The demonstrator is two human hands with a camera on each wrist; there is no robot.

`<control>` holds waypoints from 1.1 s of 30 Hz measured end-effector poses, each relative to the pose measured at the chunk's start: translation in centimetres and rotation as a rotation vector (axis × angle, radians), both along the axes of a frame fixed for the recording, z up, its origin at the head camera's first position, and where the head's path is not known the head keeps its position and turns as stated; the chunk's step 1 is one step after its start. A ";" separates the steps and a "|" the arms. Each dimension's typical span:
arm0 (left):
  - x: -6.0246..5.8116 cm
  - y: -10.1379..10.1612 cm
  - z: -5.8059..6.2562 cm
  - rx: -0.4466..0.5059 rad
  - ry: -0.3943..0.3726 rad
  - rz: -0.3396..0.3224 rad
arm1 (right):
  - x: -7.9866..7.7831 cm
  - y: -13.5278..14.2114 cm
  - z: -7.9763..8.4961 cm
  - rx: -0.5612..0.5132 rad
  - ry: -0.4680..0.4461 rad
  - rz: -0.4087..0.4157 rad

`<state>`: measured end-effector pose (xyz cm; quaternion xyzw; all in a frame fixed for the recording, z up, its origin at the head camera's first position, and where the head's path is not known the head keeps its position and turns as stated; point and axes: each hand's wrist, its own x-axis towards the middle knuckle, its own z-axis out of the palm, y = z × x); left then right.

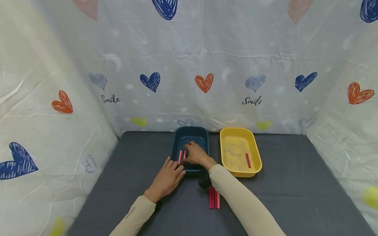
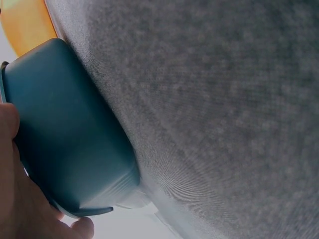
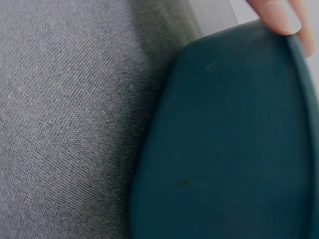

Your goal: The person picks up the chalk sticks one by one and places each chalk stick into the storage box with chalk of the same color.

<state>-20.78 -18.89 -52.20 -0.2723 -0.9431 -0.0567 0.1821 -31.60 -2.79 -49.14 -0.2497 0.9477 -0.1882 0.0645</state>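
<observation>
Inside the dark blue tray [image 1: 193, 129] lie two light pink sticks, a left stick [image 1: 180, 156] and a right stick [image 1: 184, 154]. My right hand [image 1: 196, 154] reaches into this tray with bent fingers, its thumb and a finger around the right stick; whether they grip it is unclear. At the tray's near left corner, my left hand [image 1: 168, 177] rests on the rim with extended fingers. The left wrist view shows its fingers [image 2: 9, 119] against the tray's edge. In the right wrist view, fingertips [image 3: 284, 17] touch the rim; the right hand itself is not visible there.
Right of the blue tray stands a yellow tray [image 1: 236, 131] with one dark pink stick [image 1: 248, 160] in it. Several pink sticks [image 1: 214, 198] lie side by side on the grey tabletop [image 1: 295, 183], partly under the right forearm. A patterned curtain [image 1: 177, 59] hangs behind.
</observation>
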 end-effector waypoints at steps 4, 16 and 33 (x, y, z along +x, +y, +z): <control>0.0 0.1 -0.4 -0.001 -0.004 0.014 | 0.4 0.6 0.4 -0.082 0.017 -0.008; 0.2 0.2 -0.1 -0.003 -0.010 0.019 | 2.5 2.1 2.4 -0.242 0.048 -0.019; 0.1 0.2 0.0 -0.018 0.012 0.018 | 7.0 6.6 3.0 -0.364 0.115 -0.033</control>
